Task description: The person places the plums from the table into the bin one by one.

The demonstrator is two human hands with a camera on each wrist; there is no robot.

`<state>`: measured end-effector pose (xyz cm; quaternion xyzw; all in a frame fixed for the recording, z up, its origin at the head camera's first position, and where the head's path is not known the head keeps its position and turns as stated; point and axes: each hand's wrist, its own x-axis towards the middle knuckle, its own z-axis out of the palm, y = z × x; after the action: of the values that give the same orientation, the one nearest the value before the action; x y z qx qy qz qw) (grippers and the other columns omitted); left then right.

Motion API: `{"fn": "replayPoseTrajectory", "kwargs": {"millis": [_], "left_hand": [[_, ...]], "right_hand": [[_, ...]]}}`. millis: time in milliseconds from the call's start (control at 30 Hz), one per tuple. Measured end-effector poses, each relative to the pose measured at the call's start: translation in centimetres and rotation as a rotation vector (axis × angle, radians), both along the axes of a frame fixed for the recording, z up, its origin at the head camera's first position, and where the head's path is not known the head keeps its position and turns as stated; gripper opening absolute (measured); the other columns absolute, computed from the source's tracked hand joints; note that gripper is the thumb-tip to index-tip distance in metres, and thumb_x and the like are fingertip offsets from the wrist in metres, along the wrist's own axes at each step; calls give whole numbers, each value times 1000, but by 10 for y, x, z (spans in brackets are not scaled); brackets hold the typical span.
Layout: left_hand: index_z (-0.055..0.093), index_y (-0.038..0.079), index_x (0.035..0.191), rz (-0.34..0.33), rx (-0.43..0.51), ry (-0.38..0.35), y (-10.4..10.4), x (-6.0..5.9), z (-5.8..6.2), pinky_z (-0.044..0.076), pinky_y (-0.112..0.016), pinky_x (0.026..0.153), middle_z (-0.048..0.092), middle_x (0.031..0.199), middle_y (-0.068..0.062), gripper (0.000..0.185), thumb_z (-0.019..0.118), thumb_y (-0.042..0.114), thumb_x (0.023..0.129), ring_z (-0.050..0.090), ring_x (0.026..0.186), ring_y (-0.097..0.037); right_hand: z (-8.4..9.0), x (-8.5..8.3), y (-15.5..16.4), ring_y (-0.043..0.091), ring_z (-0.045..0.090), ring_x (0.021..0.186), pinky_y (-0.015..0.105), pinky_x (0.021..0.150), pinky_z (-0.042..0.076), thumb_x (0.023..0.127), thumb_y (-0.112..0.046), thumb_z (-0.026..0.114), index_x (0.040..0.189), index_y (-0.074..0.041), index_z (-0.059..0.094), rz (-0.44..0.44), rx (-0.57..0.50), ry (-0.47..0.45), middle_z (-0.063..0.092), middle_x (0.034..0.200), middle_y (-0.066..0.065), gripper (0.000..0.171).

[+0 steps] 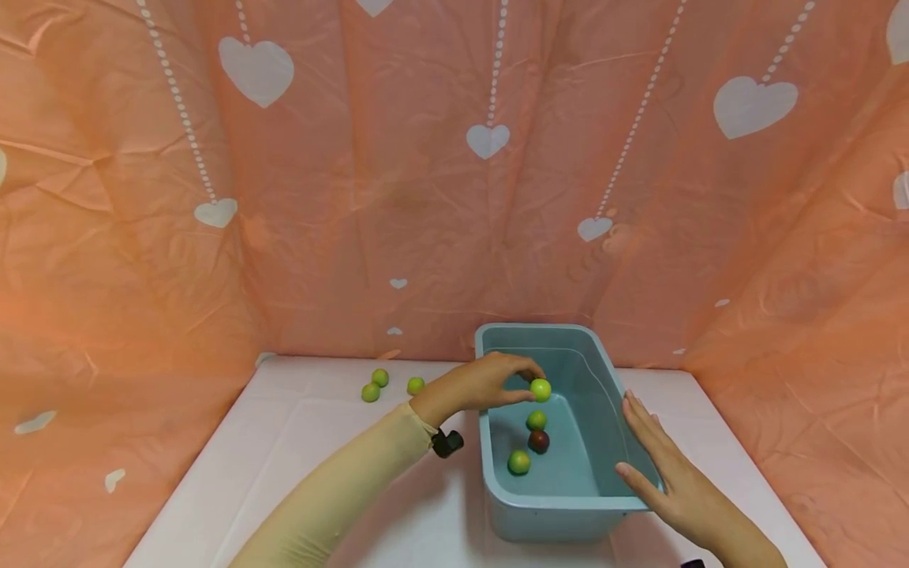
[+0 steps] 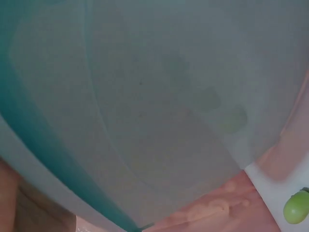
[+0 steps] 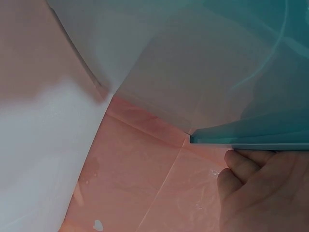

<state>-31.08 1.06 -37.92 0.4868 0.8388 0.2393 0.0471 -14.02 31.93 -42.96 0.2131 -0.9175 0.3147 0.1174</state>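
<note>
The left hand's fingers [image 1: 529, 366] and thumb are parted only as wide as a bright green fruit [image 1: 540, 390], which they pinch at their tips over the inside of a blue-grey bin [image 1: 554, 502]. The left hand [image 1: 490, 380] reaches across the bin's left rim, thumb on the near side and fingers arched on the far side. Its forearm, in a pale sleeve [image 1: 348, 481] with a black device [image 1: 447, 443] at the wrist, slants up from the lower left. The right hand [image 1: 675, 483] rests against the bin's right rim, fingers extended and thumb spread apart, holding no fruit. On the bin floor lie a green fruit [image 1: 536, 420], a dark red one [image 1: 539, 441] just beside it, and another green one [image 1: 519, 462] nearer the front. Left of the bin, three more green fruits [image 1: 379, 378] sit on the white-covered counter [image 1: 284, 426], before a pink heart-printed backdrop [image 1: 426, 197].
</note>
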Motion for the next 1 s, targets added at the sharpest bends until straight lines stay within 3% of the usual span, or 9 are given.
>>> {"fn": "replayPoseTrajectory", "kwargs": {"millis": [200, 400, 567, 667, 767, 800, 1000], "left_hand": [[68, 14, 138, 8, -44, 14, 10, -5, 2, 49, -29, 112, 73, 133, 1, 36, 74, 26, 105, 66, 127, -11], [69, 12, 136, -49, -85, 30, 24, -4, 0, 49, -23, 109, 73, 132, 0, 33, 73, 23, 105, 66, 126, -12], [70, 14, 134, -95, -128, 70, 34, 2, -6, 49, -17, 104, 73, 129, 3, 31, 74, 24, 105, 67, 121, -7], [70, 14, 135, -113, -135, 65, 39, 4, -6, 49, -16, 102, 73, 130, 3, 33, 74, 24, 104, 68, 121, -8], [70, 16, 135, -123, -155, 52, 44, 5, -5, 50, -16, 102, 74, 129, 4, 33, 75, 26, 104, 68, 120, -7], [70, 16, 135, -127, -168, 51, 46, 5, -5, 50, -16, 102, 74, 128, 4, 33, 75, 26, 104, 68, 120, -7], [70, 15, 132, -157, -251, 79, 53, 7, -10, 51, -16, 99, 75, 123, 5, 32, 76, 28, 103, 69, 116, -7]], "right_hand": [[0, 0, 0, 51, 8, 160, 3, 114, 1, 106, -20, 69, 174, -20, 16, -3, 0, -1, 12, 180, 14, 87], [0, 0, 0, 51, 8, 160, 3, 114, 1, 105, -20, 70, 174, -19, 16, -1, -1, -1, 12, 180, 14, 87], [-1, -1, 0, 33, 5, 163, 3, 116, 1, 104, -17, 71, 173, -15, 18, 12, 10, 40, 13, 179, 15, 87], [-1, -1, 0, 40, 6, 163, 4, 116, 1, 104, -17, 70, 173, -15, 18, 12, 8, 35, 13, 179, 14, 87], [0, -1, 1, 60, 9, 158, 4, 114, 0, 106, -18, 69, 174, -18, 16, 8, -3, 4, 10, 180, 11, 86], [0, -1, 0, 60, 9, 157, 4, 114, 0, 106, -18, 69, 174, -18, 16, 8, -4, 3, 10, 180, 11, 86], [0, -1, 0, 42, 9, 162, 3, 117, 2, 104, -16, 70, 173, -14, 18, 13, 8, 37, 13, 179, 14, 87]]}}
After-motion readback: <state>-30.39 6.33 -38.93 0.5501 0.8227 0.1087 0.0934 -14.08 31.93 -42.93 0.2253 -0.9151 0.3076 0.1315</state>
